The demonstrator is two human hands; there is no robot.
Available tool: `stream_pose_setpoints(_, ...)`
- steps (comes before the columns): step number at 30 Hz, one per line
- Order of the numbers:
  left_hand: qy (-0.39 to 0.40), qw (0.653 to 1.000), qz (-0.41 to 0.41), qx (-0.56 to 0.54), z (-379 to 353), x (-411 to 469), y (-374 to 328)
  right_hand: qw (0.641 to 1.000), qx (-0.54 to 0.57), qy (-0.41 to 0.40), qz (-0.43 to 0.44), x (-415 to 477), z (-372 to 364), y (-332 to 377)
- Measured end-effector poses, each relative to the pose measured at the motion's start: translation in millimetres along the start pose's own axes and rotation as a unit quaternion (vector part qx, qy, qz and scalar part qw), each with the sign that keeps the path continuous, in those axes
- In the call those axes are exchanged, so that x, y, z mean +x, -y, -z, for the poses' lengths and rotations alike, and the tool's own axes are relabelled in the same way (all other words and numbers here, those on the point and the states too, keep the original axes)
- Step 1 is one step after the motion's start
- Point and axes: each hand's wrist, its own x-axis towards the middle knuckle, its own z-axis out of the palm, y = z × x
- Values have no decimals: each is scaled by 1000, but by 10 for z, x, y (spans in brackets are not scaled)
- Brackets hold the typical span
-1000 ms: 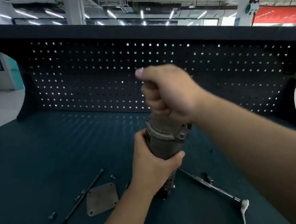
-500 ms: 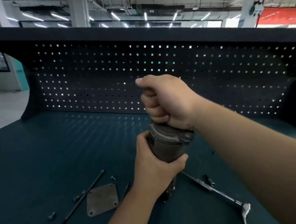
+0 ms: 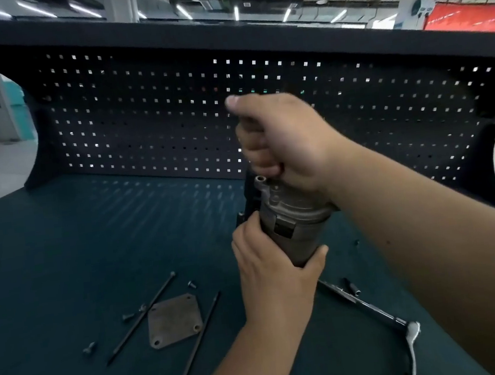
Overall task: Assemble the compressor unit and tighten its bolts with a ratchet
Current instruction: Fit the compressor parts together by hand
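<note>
Compressor (image 3: pixel 289 222): held upright over green bench (image 3: pixel 92 234), centre. Left hand (image 3: pixel 276 282) fingers wrapped round lower body; right hand (image 3: pixel 284 140) fisted round top end. Nearby: plate (image 3: pixel 174 320), ratchet (image 3: pixel 368 306).

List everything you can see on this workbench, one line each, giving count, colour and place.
compressor unit: one, grey metal, upright at centre
long bolts: two, dark, lying either side of the plate
plate: one, dull grey, front left
short screws: at least three, dark, near the plate
ratchet: one, dark metal, right of the unit
pegboard: one, black, behind
bench mat: one, teal, underneath
left hand: one, grips the unit's body
right hand: one, fist gripping the unit's top
</note>
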Motion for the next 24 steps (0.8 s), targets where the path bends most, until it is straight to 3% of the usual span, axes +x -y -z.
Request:
stream_pose_setpoints(2,-4,1000,-13,1,0,-14,-2,972,-203,-91,75,40,59,39)
stream_pose_setpoints(3,-4,1000,-12,0,-2,-17,-2,924,-346,-124,102,66,91,27)
stream_pose_setpoints(5,0,1000,-11,-9,-4,-27,-10,843,-524,-110,54,98,102,-50)
stream_pose_setpoints(6,1,1000,-11,-18,1,-29,-12,826,-558,-80,-11,96,93,-114)
stream_pose_setpoints(7,2,1000,-12,-28,7,-27,-16,824,-560,-54,-72,87,80,-175)
stream_pose_setpoints(9,5,999,-15,-40,20,-19,-23,829,-548,-23,-114,84,70,-241)
stream_pose_setpoints(16,3,999,-10,-51,14,-22,-53,777,-621,45,-91,113,86,-226)
stream_pose_setpoints(21,20,996,34,-76,73,21,-116,788,-611,9,-75,176,49,-214)
stream_pose_setpoints(24,45,987,83,-132,173,123,-175,772,-630,11,-78,220,36,-240)
